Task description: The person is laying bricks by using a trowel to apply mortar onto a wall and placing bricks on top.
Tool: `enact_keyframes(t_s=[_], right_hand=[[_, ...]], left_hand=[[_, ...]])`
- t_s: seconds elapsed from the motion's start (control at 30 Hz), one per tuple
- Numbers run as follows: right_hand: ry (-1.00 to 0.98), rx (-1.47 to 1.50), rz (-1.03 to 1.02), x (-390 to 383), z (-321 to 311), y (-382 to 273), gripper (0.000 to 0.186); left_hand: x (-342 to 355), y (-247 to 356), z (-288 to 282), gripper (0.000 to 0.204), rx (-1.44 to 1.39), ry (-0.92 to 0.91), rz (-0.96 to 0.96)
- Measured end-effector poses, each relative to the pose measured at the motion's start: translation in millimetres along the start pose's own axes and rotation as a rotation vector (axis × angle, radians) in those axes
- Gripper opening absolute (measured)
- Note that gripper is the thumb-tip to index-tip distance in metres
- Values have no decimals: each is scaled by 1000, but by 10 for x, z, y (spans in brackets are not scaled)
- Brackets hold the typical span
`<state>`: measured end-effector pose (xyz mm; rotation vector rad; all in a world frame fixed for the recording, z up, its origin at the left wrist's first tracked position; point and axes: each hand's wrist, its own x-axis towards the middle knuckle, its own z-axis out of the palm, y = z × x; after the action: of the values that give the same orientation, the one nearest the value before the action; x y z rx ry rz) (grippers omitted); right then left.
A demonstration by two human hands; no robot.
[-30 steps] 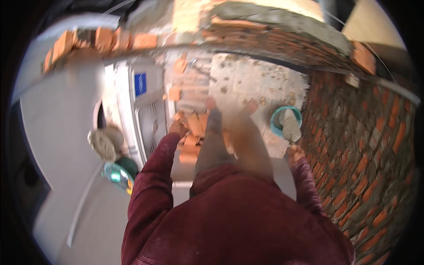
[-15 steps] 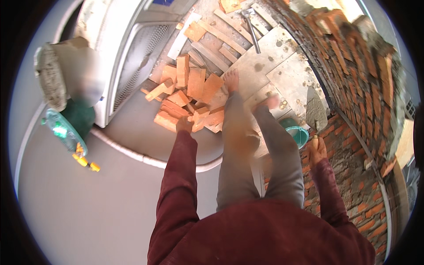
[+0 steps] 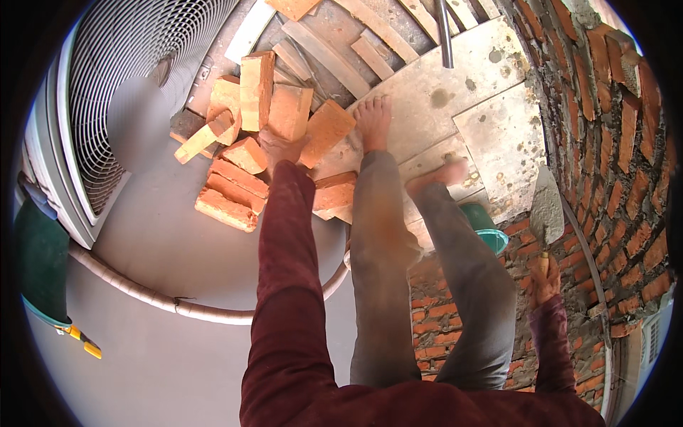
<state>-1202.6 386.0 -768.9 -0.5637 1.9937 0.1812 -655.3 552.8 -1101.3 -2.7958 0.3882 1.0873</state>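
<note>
My left hand reaches into a heap of orange bricks and touches the lower end of a brick. Its fingers are blurred and partly hidden, so I cannot tell whether they close on that brick. Beside it lie a tilted brick and an upright one. On the right side, my right hand is wrapped round the wooden handle of a trowel. Grey mortar coats the trowel's pointed blade, which is directed away from me.
My bare feet stand on spotted boards. A green bucket is beside my right leg. A rough brick wall rises at the right. At the left are a grilled metal unit, a wrapped pipe and a green container.
My left hand has moved from the near bricks farther into the heap. The view has shifted, and my right hand still holds the trowel.
</note>
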Motion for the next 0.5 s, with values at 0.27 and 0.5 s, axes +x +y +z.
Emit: enact_keyframes(t_s=[0.27,0.5], right_hand=[[-123,46,12,-550,-220,20,50],[-11,-86,-93,-1714,-681,454,50]], left_hand=[[-666,249,-951,56,-1126,-816,-373],[-2250,412,-2569,70,-1437,-1038,-407]])
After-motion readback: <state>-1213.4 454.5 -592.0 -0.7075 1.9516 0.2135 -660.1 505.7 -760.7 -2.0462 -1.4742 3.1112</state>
